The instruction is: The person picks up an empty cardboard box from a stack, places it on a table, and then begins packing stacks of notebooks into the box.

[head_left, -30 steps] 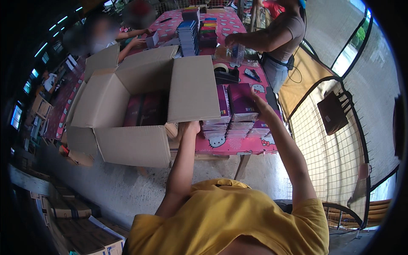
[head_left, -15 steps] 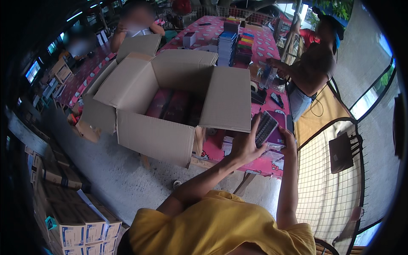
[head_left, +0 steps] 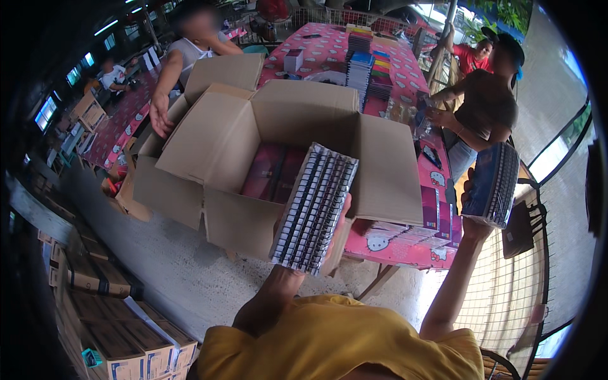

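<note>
A plastic-wrapped bundle of spiral notebooks (head_left: 315, 206) stands upright in my left hand (head_left: 344, 218), its coils facing me. My fingers curl round its right side; most of that hand is hidden behind the bundle. My right hand (head_left: 475, 227), raised off to the right, grips a second wrapped bundle of spiral notebooks (head_left: 491, 180) with a blue cover. An open cardboard box (head_left: 244, 218) lies just beyond my left hand, flaps spread outward. Dark purple notebooks (head_left: 265, 171) sit inside it. Purple notebook stacks (head_left: 430, 212) rest at the near right table corner.
A pink patterned table (head_left: 316, 50) carries a blue-topped notebook stack (head_left: 360, 73) and a small white-and-purple box (head_left: 293, 61). One person (head_left: 190, 50) reaches beside the box at left; another (head_left: 484, 101) works at the right edge. Packed cartons (head_left: 133, 342) stand lower left.
Both hands have come up and apart from the table corner, each now with a notebook bundle. My view has shifted. The person at left has lowered a hand beside the box.
</note>
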Demonstrator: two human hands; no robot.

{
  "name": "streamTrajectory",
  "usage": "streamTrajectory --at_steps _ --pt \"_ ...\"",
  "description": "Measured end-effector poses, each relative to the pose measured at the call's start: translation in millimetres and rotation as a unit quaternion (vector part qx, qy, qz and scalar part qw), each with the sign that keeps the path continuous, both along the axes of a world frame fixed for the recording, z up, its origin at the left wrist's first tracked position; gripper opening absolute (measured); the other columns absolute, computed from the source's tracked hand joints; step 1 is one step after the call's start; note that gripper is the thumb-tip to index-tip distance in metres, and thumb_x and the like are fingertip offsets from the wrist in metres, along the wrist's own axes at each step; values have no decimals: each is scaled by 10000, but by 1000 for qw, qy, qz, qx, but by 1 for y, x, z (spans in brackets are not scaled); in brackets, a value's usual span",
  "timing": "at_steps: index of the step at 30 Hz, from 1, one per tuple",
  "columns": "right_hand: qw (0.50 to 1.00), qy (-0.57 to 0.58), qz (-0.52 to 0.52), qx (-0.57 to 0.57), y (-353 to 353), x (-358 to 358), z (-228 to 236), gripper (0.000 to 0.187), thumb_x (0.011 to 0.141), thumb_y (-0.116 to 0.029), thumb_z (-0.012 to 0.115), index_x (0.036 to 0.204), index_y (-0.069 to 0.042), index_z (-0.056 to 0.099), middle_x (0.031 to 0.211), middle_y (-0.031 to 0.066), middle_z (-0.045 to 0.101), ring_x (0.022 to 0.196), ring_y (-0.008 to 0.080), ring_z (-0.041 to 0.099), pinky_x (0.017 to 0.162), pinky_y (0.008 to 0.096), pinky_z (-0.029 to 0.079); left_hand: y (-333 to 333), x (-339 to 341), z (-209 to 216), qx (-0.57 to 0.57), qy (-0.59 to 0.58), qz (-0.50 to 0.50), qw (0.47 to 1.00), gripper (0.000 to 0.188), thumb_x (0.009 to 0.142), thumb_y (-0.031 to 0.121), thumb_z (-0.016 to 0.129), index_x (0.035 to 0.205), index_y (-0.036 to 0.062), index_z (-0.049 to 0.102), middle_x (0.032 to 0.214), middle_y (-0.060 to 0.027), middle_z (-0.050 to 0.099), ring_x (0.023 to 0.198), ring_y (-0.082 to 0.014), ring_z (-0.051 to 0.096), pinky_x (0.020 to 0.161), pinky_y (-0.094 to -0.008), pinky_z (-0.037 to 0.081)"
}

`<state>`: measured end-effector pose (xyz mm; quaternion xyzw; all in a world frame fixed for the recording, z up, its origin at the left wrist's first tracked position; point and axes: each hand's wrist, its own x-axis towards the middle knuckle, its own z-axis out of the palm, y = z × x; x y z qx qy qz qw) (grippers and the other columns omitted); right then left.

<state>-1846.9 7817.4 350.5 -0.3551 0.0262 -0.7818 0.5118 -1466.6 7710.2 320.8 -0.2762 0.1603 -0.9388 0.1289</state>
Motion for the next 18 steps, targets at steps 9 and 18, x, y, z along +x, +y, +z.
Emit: streamTrajectory --at_steps 9,18 --pt "396 863 -255 179 -185 230 85 475 860 -236 613 1318 -133 542 1169 176 615 1083 347 569 889 414 475 -66 185 -40 -140 -362 552 738 625 960 375 398 1396 -70 346 1351 -310 443 1198 -409 518 1032 -527 420" --pt "62 970 -142 185 -308 214 -62 515 789 -331 673 1236 -89 590 1204 174 603 1035 342 616 902 424 489 -105 252 -7 -128 -194 658 717 618 965 371 366 1413 -54 331 1392 -245 438 1218 -349 519 1062 -503 390"
